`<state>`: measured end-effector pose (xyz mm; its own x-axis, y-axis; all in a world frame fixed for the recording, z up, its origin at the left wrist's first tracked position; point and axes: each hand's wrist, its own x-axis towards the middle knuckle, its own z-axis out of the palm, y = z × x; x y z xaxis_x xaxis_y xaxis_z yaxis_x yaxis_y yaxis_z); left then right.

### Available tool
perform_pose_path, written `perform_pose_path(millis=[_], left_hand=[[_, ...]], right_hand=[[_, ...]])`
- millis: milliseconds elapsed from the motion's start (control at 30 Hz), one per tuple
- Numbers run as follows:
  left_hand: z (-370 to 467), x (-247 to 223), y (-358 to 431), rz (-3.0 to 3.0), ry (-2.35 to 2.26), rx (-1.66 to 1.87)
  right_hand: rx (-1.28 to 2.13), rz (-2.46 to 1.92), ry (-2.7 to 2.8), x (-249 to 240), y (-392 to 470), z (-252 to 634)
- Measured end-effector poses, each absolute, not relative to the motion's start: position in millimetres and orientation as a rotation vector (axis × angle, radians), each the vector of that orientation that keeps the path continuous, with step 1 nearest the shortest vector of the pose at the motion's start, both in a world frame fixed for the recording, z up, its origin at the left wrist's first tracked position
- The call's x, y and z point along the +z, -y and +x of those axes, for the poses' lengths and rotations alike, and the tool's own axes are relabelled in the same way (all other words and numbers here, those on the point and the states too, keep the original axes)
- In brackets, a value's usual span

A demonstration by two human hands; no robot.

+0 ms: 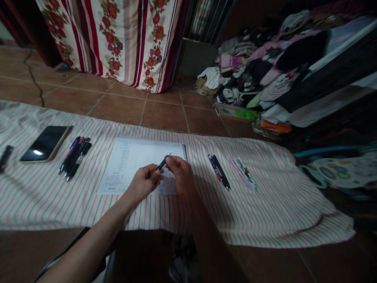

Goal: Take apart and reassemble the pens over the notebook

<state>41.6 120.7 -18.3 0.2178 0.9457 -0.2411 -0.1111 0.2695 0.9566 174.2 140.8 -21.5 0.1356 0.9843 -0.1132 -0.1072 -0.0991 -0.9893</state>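
Over a printed sheet [141,155] lying on a spiral notebook [184,151], my left hand [147,179] is closed around a dark pen [161,163]. The pen tilts up to the right, its thin tip pointing away from me. My right hand [181,169] pinches the pen near that tip with thumb and finger. To the right of the notebook lie dark pens [218,171], and beyond them a pink pen [240,173] beside a patterned one [247,173]. A bunch of several pens [75,157] rests left of the sheet.
A striped cloth [279,196] covers the low table. At the left are a phone [45,144] and a black object [5,157]. Behind are a tiled floor [118,104], a floral curtain [126,43] and piled clothes [265,67]. A painted chair [344,171] stands at the right.
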Motion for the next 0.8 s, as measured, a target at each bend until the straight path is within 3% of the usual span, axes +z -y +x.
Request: perform_pose_path(millis=[800], left_hand=[[43.5,-20.8,-121.5,0.973,-1.036,0.951]], right_hand=[[1.295,-1.215,1.009,-17.2,-138.8,174.2]])
